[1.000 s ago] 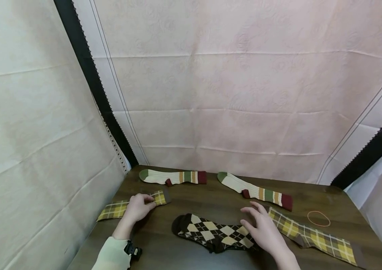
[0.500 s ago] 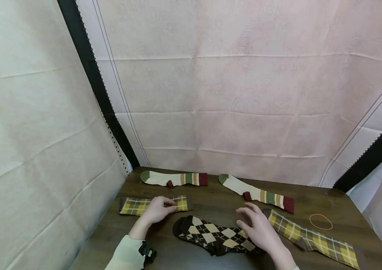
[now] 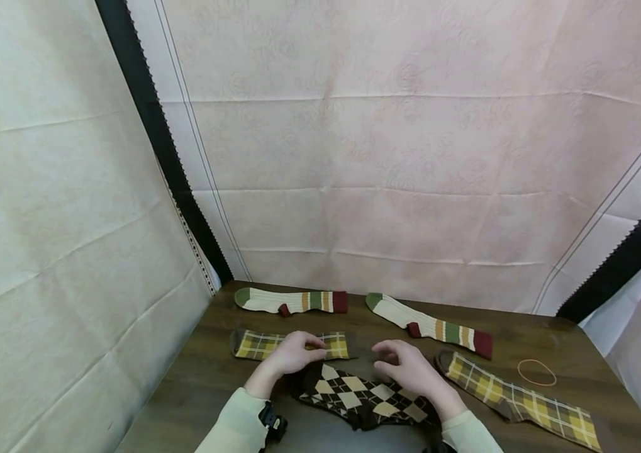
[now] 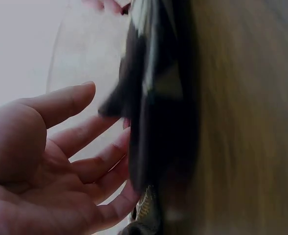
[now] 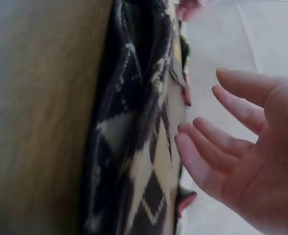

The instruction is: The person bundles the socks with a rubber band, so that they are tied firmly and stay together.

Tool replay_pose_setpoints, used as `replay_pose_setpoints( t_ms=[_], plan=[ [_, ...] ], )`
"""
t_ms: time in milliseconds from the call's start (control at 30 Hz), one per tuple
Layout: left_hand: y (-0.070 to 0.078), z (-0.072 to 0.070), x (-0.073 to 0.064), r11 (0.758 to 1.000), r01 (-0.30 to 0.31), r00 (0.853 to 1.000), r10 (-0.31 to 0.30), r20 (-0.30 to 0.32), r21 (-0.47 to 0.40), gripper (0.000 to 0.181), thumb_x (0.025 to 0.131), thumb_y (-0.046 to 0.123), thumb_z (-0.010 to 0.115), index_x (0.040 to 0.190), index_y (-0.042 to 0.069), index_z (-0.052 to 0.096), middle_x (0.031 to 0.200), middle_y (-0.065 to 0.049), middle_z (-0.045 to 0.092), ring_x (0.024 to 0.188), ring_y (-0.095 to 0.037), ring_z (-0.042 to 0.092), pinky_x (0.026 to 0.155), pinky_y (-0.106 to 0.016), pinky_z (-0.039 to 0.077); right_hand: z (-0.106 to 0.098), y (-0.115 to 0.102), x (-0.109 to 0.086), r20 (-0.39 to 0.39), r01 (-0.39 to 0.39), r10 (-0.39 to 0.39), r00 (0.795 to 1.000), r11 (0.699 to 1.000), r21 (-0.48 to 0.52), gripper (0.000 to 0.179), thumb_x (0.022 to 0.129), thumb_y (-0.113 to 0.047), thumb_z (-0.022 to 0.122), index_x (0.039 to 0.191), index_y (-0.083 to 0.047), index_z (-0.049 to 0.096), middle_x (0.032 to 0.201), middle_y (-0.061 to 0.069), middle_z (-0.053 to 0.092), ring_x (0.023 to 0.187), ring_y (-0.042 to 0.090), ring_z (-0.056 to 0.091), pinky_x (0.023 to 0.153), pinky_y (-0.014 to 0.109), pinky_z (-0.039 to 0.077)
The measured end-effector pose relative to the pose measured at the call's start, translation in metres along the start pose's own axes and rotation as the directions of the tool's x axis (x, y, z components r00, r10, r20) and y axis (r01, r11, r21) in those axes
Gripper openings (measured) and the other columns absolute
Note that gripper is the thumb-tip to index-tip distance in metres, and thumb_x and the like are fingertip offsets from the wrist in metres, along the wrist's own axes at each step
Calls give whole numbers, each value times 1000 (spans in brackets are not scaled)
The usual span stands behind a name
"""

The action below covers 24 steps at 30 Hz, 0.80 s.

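Note:
In the head view my left hand [image 3: 293, 353] rests over a yellow-and-grey plaid sock [image 3: 258, 345], covering its middle. The left wrist view shows that hand's [image 4: 60, 161] fingers loosely spread, their tips partly behind an argyle sock, with the thumb apart. My right hand [image 3: 402, 363] hovers above the black-and-cream argyle socks [image 3: 348, 399], just right of the plaid sock's cuff. In the right wrist view its fingers [image 5: 202, 171] are relaxed and hold nothing, and the argyle socks [image 5: 148, 186] lie one over the other.
Two white socks with striped cuffs, one left [image 3: 266, 299] and one right [image 3: 396, 310], lie along the back of the dark wooden table [image 3: 184, 390]. A second plaid sock [image 3: 524, 399] slants at right, below an orange rubber band [image 3: 536, 372]. Pale cloth [image 3: 411, 157] hangs behind.
The left plaid sock has slid right together with my left hand, and now lies straighter. My right hand has moved left and slightly up over the argyle socks.

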<state>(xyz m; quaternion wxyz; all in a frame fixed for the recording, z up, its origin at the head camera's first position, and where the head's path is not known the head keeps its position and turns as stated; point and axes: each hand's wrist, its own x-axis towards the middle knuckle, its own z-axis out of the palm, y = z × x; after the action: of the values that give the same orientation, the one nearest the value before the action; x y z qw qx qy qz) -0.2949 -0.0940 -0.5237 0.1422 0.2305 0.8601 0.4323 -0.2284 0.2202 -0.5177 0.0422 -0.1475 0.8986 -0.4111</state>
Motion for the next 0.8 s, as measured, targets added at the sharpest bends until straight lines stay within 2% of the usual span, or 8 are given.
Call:
replay_pose_setpoints(
  t_ms=[133, 267, 367, 500, 567, 700, 800],
  plan=[
    [8, 13, 8, 1000, -19, 999, 19, 38, -1, 33, 105, 26, 71, 129, 4, 76, 134, -11, 71, 128, -36, 62, 105, -57, 50, 6, 1, 13, 18, -34, 35, 999, 999, -33, 29, 103, -16, 73, 131, -8, 72, 133, 13, 67, 116, 36, 66, 93, 57, 56],
    [11, 18, 12, 998, -60, 998, 61, 26, -16, 37, 106, 28, 69, 135, 6, 73, 135, -8, 70, 130, -34, 61, 106, -56, 49, 9, -3, 23, -25, -83, 81, 996, 993, -80, 30, 100, -9, 76, 130, -6, 72, 132, 14, 68, 115, 38, 67, 95, 59, 55],
    [7, 12, 9, 995, -98, 995, 97, -17, -36, 36, 108, 26, 67, 138, 6, 71, 137, -9, 68, 128, -33, 62, 104, -55, 51, 9, -6, 30, -39, -111, 108, 993, 991, -70, 33, 99, -7, 76, 132, -5, 71, 133, 15, 69, 118, 39, 66, 97, 60, 54],
    [-3, -6, 0, 993, -111, 986, 104, -129, -44, 33, 109, 24, 66, 136, 7, 72, 133, -8, 70, 117, -27, 66, 94, -48, 55, 9, -7, 39, -36, -136, 133, 990, 988, -68, 35, 100, -5, 75, 134, -5, 70, 134, 17, 68, 125, 40, 62, 100, 59, 52],
    [-9, -16, -4, 993, -106, 975, 95, -199, -45, 31, 107, 22, 68, 134, 8, 73, 128, -7, 72, 111, -23, 67, 90, -45, 55, 9, -6, 43, -46, -151, 148, 988, 986, -70, 35, 100, -6, 75, 135, -5, 70, 135, 18, 67, 128, 41, 61, 101, 59, 51],
    [-24, -39, -15, 996, -87, 943, 70, -326, -37, 27, 104, 17, 74, 129, 7, 76, 118, -4, 74, 104, -20, 68, 89, -43, 56, 11, -2, 46, -79, -178, 173, 982, 983, -54, 36, 99, -6, 76, 135, -6, 71, 134, 19, 66, 126, 41, 62, 100, 59, 52],
    [-39, -56, -26, 999, -48, 905, 50, -422, 14, 28, 99, 10, 78, 126, 5, 77, 116, -7, 72, 101, -23, 68, 87, -41, 55, 16, -1, 49, -90, -175, 171, 981, 984, -40, 38, 97, -7, 79, 134, -7, 72, 133, 19, 67, 121, 39, 64, 98, 57, 54]
  ],
)
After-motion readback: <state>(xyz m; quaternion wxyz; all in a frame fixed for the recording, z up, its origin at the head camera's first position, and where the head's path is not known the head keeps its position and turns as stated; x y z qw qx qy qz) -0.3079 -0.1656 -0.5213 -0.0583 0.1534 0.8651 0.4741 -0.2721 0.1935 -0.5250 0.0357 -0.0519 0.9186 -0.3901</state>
